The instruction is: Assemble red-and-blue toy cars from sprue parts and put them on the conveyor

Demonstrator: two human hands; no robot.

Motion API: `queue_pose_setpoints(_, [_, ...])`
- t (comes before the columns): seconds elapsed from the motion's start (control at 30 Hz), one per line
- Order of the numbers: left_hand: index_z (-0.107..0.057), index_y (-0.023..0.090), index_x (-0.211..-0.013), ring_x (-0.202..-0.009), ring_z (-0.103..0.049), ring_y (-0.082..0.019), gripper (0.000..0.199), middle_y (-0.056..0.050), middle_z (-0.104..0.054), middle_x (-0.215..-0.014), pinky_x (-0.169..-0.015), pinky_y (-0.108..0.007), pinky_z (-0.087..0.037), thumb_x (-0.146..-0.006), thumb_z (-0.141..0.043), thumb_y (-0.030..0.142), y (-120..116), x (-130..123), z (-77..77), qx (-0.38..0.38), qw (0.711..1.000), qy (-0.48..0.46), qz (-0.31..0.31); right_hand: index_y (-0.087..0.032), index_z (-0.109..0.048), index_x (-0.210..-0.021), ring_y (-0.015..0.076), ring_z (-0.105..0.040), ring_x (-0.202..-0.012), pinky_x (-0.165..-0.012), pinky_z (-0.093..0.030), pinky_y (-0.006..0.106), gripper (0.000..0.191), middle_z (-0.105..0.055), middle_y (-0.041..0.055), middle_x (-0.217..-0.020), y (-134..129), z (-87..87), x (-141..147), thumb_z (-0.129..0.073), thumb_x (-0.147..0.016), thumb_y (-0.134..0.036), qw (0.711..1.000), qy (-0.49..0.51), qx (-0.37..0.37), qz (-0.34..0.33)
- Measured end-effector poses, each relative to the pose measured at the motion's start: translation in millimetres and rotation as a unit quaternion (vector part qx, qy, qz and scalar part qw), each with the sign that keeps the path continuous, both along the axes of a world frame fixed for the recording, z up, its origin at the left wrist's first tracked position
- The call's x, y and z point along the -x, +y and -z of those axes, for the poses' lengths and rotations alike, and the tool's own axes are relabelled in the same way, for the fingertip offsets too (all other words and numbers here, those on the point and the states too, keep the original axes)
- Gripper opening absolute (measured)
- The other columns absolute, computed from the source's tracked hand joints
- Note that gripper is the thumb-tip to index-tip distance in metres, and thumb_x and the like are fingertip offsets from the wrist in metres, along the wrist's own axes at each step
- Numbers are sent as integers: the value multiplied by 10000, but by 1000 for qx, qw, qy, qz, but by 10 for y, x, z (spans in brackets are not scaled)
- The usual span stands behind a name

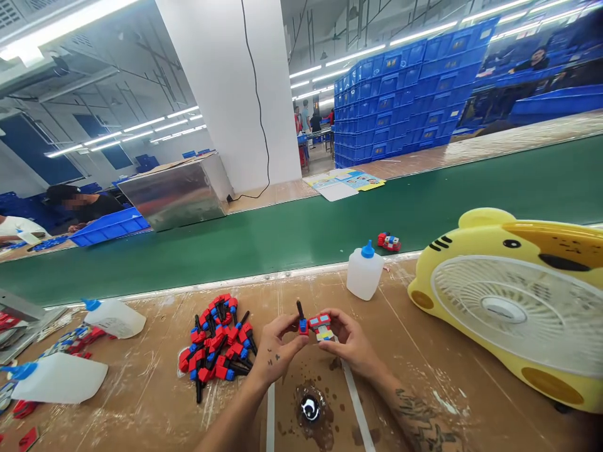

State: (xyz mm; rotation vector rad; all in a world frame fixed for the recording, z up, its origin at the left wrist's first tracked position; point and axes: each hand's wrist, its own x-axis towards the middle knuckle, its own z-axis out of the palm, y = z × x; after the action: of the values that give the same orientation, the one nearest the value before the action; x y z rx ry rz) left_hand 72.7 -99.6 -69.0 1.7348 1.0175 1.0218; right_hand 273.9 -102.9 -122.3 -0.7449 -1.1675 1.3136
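Cardboard lies below the left hand, pinching a black-rodded toy piece, and the right hand, gripping a red toy body just beside it. Similar pieces are heaped leftward.

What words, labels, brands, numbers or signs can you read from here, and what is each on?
No text reads clearly.
Yellow animal-faced fan: hub label, too small.
Stacked blue crates: orange marks, too blurred.
Printed cardboard sheet: print too small.
Farther lying squeeze bottle: faint print, unreadable.
Left hand: dark marks, unclear.
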Motion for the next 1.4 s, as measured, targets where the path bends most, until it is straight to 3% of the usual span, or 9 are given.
queue_pose_setpoints(0.13, [-677, 154, -1135, -1000, -667, -240, 296, -93, -713, -1089, -931, -357, -525, -862, -631, 261, -29, -237, -30, 46, 998, -10, -36, -227, -603, -1111, 247, -647, -942, -867, -516, 391, 433, -673, 62, -1037, -16, 14, 25, -819, -744, -303, 981, -135, -75, 114])
queue_pose_setpoints(0.27, [-613, 172, -1147, -1046, -637, -252, 448, -87, -675, -1118, -924, -341, -506, -715, -732, 174, -115, -598, -123, 28, 995, -6, -100, -237, -578, -1087, 242, -613, -934, -791, -523, 372, 299, -617, 62, -1023, -55, -13, 100, -722, -825, -234, 890, -260, -244, 284])
queue_pose_setpoints(0.37, [-595, 187, -1140, -1078, -617, -264, 487, -92, -645, -1146, -944, -367, -487, -674, -739, 176, -86, -762, -197, -25, 991, 9, -132, -238, -555, -1094, 237, -587, -975, -828, -511, 385, 257, -573, 75, -1060, -97, -58, 125, -629, -870, -136, 866, -270, -270, 322])
queue_pose_setpoints(0.57, [-464, 179, -1295, -920, -668, -194, 631, -74, -658, -1064, -827, -285, -511, -735, -734, 288, 652, -552, -200, -31, 990, 107, -82, -231, -397, -1376, 283, -554, -1081, -927, -504, 439, 648, -507, 126, -1253, -98, -38, 101, -736, -828, -295, 893, -305, -197, 267])
queue_pose_setpoints(0.77, [-422, 146, -1392, -899, -649, -233, 855, -50, -673, -947, -810, -319, -494, -638, -815, 232, 1871, -377, -362, -9, 939, 333, -86, -250, -422, -1345, 242, -575, -984, -896, -499, 383, 582, -587, 60, -1101, 15, 21, 74, -700, -835, -288, 928, -290, -138, 188])
queue_pose_setpoints(0.9, [-538, 154, -1285, -938, -645, -225, 517, -79, -653, -1060, -836, -396, -528, -823, -729, 285, 2376, -371, -495, 22, 900, 431, -66, -209, -478, -1292, 232, -585, -908, -866, -489, 376, 529, -606, 51, -1007, 60, 45, 42, -686, -810, -272, 937, -287, -108, 169])
queue_pose_setpoints(1.17, [-532, 172, -1290, -981, -642, -216, 385, -91, -610, -1195, -832, -413, -559, -943, -602, 324, 2556, -435, -355, 58, 885, 461, -30, -180, -607, -1093, 234, -583, -833, -801, -464, 369, 360, -611, 35, -870, 115, -2, 14, -697, -744, -186, 925, -335, -93, 153])
queue_pose_setpoints(1.3, [-428, 184, -1409, -1162, -561, -291, 662, -127, -533, -1313, -983, -483, -461, -826, -713, 316, 2551, -446, -294, 52, 919, 388, -43, -190, -606, -1109, 232, -587, -816, -786, -462, 360, 337, -608, 28, -849, 111, 26, 12, -681, -782, -222, 925, -336, -98, 149])
queue_pose_setpoints(1.4, [-349, 160, -1461, -1247, -504, -312, 861, -146, -525, -1323, -1057, -431, -383, -707, -749, 276, 2260, -399, -223, 46, 954, 291, -63, -199, -604, -1125, 233, -591, -820, -798, -467, 363, 304, -606, 28, -846, 95, 55, 4, -648, -833, -271, 926, -334, -102, 144])
